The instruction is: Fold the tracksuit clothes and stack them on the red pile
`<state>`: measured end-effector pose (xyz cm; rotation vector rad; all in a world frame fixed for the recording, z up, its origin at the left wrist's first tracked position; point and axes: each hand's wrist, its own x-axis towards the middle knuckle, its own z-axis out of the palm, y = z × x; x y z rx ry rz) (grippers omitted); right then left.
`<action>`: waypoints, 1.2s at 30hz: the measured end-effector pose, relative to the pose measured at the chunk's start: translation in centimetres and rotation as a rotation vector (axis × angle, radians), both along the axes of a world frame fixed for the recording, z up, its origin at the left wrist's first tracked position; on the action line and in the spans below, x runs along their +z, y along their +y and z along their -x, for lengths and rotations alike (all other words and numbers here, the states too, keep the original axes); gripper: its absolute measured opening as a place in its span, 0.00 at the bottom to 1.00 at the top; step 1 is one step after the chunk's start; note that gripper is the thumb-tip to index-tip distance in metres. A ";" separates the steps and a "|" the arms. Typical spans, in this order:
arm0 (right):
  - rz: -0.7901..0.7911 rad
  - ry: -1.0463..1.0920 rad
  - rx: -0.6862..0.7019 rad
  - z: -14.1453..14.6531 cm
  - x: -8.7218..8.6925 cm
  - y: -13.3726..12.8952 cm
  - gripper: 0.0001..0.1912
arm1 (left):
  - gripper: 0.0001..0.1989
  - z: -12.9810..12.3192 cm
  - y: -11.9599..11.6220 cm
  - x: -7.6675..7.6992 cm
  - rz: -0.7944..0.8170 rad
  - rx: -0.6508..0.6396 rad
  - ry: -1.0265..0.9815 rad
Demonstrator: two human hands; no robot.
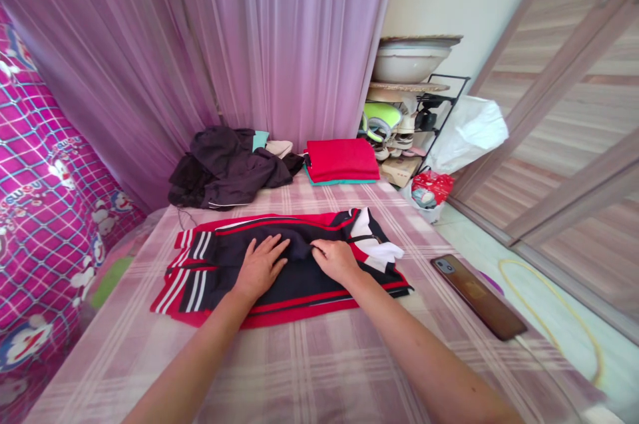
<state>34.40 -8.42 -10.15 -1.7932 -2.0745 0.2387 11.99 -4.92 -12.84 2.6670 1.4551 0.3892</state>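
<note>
A navy track jacket [299, 281] with red trim, striped cuffs and a white section lies folded on the bed. Red cloth [294, 319] shows beneath it and along its edges. My left hand [261, 267] rests on the jacket's middle, palm down with the fingers spread. Just to its right, my right hand [336, 260] pinches a bit of the navy fabric between closed fingers. A small ridge in the cloth runs between both hands.
Behind the jacket sit a heap of dark clothes [234, 168] and a folded red stack [342, 161]. A phone [476, 296] with a cable lies near the bed's right edge. Beyond that edge stands a rack [444, 104] with shoes and a basin [412, 63].
</note>
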 end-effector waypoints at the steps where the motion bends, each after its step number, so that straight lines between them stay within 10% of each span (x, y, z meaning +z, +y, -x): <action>1: 0.007 0.014 0.000 -0.1 -0.3 -0.2 0.17 | 0.21 0.1 0.2 -0.2 0.008 0.000 0.001; 16: -0.102 0.038 0.250 -2.1 -1.4 0.3 0.18 | 0.23 5.1 1.4 3.5 0.097 -0.004 0.306; 24: -0.041 0.192 -0.014 -2.6 -0.8 1.8 0.17 | 0.25 9.2 2.1 4.6 0.044 0.137 0.351; 36: -0.136 0.030 0.366 -2.7 -1.1 -0.6 0.12 | 0.22 14.2 3.0 8.5 -0.090 0.152 0.349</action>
